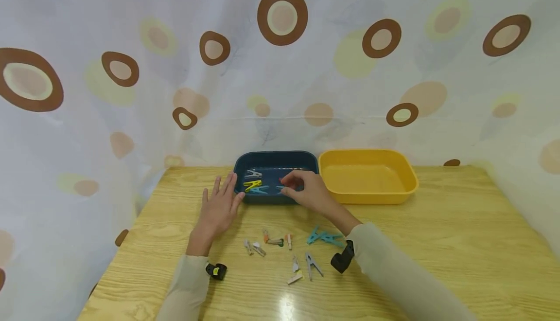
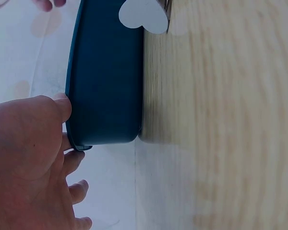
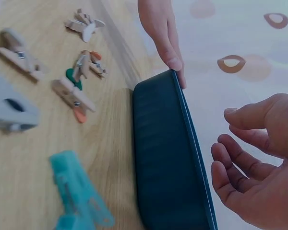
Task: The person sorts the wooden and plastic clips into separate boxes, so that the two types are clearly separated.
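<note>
A dark blue tray (image 1: 276,153) holds a grey clothespin (image 1: 253,173), a yellow clothespin (image 1: 252,183) and a light blue clothespin (image 1: 259,190). My left hand (image 1: 217,209) touches the tray's left front corner with thumb and forefinger, the other fingers spread. Over the tray's right part is my right hand (image 1: 309,190), thumb and forefinger apart. By those fingertips I see a bit of red and another light blue clothespin (image 1: 280,187), both partly hidden. The right wrist view shows loosely bent fingers (image 3: 247,163) with nothing between them.
A yellow tray (image 1: 368,198) stands right of the blue one. Nearer on the wooden table lie teal clothespins (image 1: 324,237), a large grey clothespin (image 1: 313,265) and several small wooden clothespins (image 1: 275,242) with coloured decorations. A patterned cloth (image 1: 280,92) hangs behind.
</note>
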`<state>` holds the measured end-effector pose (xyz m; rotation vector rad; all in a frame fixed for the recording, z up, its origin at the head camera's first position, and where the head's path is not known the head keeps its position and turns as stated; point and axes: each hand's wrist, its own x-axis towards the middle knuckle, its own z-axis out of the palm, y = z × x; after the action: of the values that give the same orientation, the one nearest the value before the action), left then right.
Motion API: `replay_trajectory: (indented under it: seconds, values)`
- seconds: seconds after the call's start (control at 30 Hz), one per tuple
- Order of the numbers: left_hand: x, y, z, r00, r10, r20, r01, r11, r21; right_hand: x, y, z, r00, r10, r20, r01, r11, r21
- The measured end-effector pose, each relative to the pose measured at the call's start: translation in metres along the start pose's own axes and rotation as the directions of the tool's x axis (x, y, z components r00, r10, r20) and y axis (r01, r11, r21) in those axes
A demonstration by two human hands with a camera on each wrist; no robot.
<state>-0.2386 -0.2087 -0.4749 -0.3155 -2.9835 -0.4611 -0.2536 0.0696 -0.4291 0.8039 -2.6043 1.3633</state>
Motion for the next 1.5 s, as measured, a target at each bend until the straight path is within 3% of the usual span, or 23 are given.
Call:
replay_trajectory:
  seconds: [0.2,0.53,0.87,1.5]
  values:
    - [0.003,0.003,-0.007,1.000,0.016,-0.013,-0.016,1.000,-0.003,-0.020,0.002,-0.010,1.000,-0.017,-0.027,0.018,1.000,0.020]
    - [0.006,0.008,-0.006,1.000,0.016,0.001,-0.016,1.000,-0.001,-0.061,0.016,-0.023,0.998,0.056,-0.023,-0.054,0.995,0.081]
    - [0.007,0.009,-0.009,1.000,0.017,-0.011,-0.017,1.000,-0.001,-0.098,0.031,-0.033,0.993,0.083,-0.086,-0.077,0.995,0.070]
    - [-0.002,0.004,-0.003,1.000,-0.004,0.010,0.004,1.000,-0.007,-0.141,0.052,-0.044,0.978,0.209,-0.009,-0.209,0.978,0.025]
